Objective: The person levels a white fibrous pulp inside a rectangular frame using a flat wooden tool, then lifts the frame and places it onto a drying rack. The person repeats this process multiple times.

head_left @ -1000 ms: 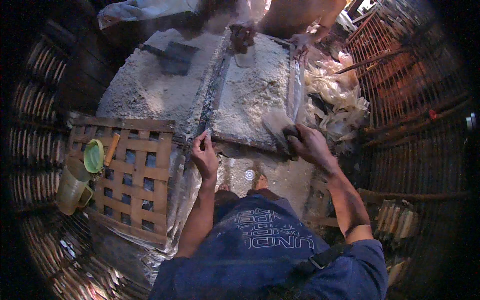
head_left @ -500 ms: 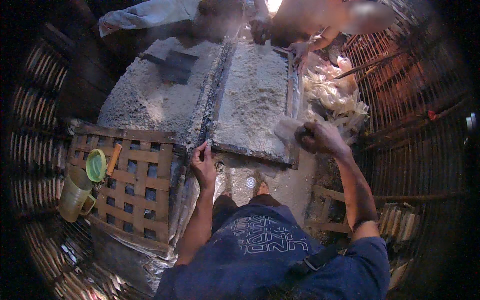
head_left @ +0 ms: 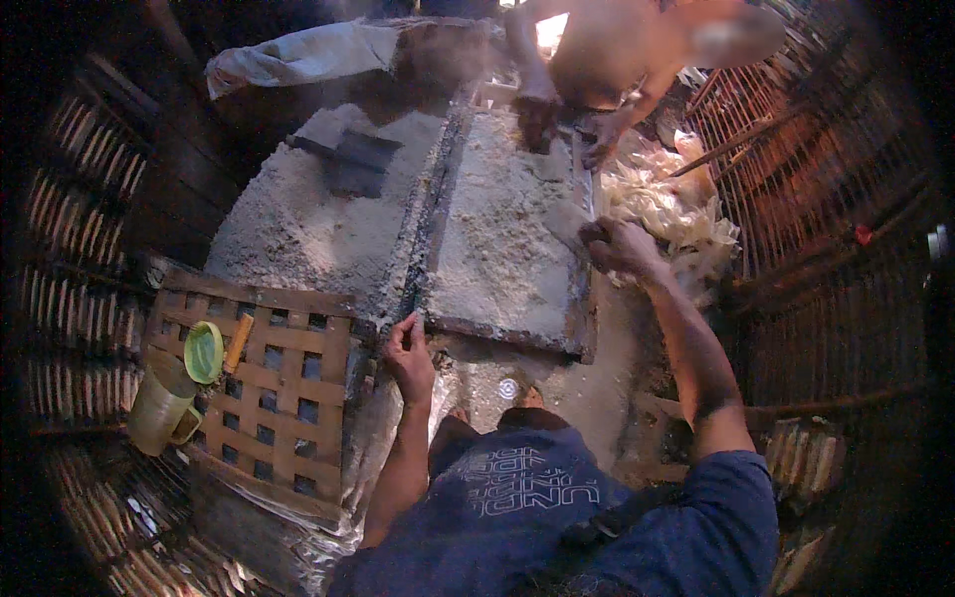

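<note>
Slatted walls (head_left: 796, 289) around; right hand (head_left: 625, 247) grips flat scraper (head_left: 568, 223) over white crumbs (head_left: 487, 239) in frame (head_left: 509, 336); left hand (head_left: 410, 366) at near-left corner, can't tell if gripping.

Two hands (head_left: 411, 370) (head_left: 625, 249) (plus a co-worker's two hands (head_left: 538, 117) (head_left: 601, 139)), one tray (head_left: 512, 339), one jug (head_left: 157, 403), one lattice panel (head_left: 288, 382).

Wooden frame (head_left: 507, 339), left of the gripping right hand (head_left: 622, 247): bed of white crumbly material (head_left: 497, 249). Slatted lattice panel (head_left: 286, 403), left of the left hand (head_left: 410, 366): one orange-brown stick (head_left: 239, 343).
</note>
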Demonstrator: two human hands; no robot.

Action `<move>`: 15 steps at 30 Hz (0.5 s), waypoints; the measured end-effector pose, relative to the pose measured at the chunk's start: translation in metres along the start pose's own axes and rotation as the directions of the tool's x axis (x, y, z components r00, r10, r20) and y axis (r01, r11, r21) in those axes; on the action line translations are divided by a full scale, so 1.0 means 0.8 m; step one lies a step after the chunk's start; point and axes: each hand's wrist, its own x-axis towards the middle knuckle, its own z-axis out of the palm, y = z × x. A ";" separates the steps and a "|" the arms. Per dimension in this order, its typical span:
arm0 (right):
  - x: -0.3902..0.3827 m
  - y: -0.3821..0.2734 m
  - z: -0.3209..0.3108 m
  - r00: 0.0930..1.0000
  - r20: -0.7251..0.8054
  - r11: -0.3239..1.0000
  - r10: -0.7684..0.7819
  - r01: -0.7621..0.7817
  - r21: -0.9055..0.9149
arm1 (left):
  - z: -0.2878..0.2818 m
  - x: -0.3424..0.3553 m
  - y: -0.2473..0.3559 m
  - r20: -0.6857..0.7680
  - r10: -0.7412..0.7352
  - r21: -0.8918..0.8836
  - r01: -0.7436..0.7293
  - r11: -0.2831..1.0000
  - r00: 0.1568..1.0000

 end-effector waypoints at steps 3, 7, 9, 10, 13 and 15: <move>0.003 0.013 0.007 0.988 -0.005 0.979 -0.153 0.153 0.132 | -0.004 -0.007 -0.014 0.002 -0.017 -0.014 0.017 1.000 1.000; 0.065 -0.054 0.011 0.979 -0.117 0.733 -0.167 0.203 0.649 | -0.002 0.000 -0.017 0.042 -0.070 -0.079 0.073 0.994 0.997; 0.067 -0.074 -0.002 0.991 -0.062 0.706 -0.121 0.129 0.697 | 0.000 -0.001 -0.016 0.057 -0.143 -0.135 0.149 0.980 0.988; 0.061 -0.077 -0.007 0.993 -0.012 0.726 -0.114 0.091 0.682 | 0.001 -0.001 -0.017 0.063 -0.147 -0.154 0.155 0.976 0.987; 0.052 -0.036 0.040 0.988 0.067 0.844 -0.137 0.081 0.531 | 0.008 0.004 -0.025 0.052 0.010 -0.107 -0.004 0.994 0.999; 0.003 -0.040 0.062 0.978 0.005 0.911 -0.207 0.190 0.367 | 0.004 0.006 -0.027 0.040 0.056 -0.088 -0.053 0.995 0.998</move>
